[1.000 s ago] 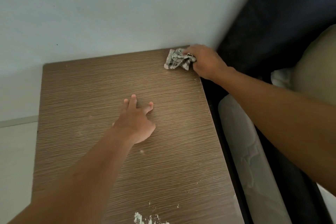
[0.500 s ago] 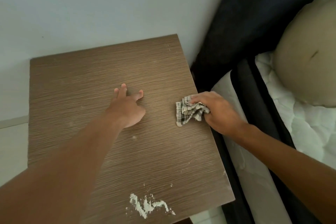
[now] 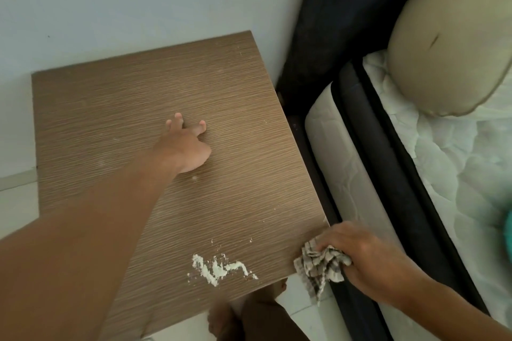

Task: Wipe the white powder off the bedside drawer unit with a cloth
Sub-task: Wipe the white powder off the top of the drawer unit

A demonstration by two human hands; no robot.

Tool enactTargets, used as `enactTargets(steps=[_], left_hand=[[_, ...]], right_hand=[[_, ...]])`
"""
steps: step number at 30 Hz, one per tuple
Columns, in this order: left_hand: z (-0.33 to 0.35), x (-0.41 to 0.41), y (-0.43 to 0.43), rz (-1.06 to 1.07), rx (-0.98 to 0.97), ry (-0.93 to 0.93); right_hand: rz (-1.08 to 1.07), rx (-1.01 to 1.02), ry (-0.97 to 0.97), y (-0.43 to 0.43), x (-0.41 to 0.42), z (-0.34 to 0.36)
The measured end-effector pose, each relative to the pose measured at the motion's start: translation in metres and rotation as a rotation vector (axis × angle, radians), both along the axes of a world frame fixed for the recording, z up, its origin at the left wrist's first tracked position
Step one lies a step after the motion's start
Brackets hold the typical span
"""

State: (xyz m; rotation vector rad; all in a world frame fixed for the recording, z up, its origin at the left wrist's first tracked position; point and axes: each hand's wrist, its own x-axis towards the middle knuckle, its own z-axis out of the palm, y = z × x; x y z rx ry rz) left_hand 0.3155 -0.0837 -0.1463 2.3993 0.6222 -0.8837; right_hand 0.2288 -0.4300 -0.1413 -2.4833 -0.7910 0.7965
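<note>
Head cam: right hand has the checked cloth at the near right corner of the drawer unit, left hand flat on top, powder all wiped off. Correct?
Not quite. The head view shows a white powder pile on the drawer unit near its front edge, left of the checked cloth. The rest holds: right hand grips the cloth at the near right corner, left hand rests flat on top.

A pale wall point(image 3: 138, 3) meets a white tiled floor point(image 3: 16, 202), with a dark-framed bed point(image 3: 401, 202) and beige pillow point(image 3: 454, 36) alongside.
</note>
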Motion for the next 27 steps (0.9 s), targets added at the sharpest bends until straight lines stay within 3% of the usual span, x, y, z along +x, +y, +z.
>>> enactTargets(steps=[3,9,13,17,21,27], left_hand=[[-0.001,-0.006,-0.003,-0.006,-0.004,0.002],[0.001,-0.009,-0.009,0.020,0.005,-0.013],[0.001,-0.009,-0.010,0.030,-0.005,-0.023],[0.001,-0.008,-0.009,0.037,-0.003,-0.028],[0.001,-0.008,-0.007,0.029,0.002,-0.021],[0.007,-0.010,-0.010,0.041,-0.024,-0.024]], right_hand=[[-0.059,0.099,0.006,0.015,0.014,0.018],[-0.245,0.298,-0.192,0.096,0.114,0.022],[-0.306,0.180,-0.249,0.149,0.182,0.008],[-0.190,-0.061,-0.265,0.169,0.209,-0.016],[-0.169,-0.028,-0.355,0.143,0.164,-0.026],[-0.039,0.005,-0.158,0.068,-0.001,-0.011]])
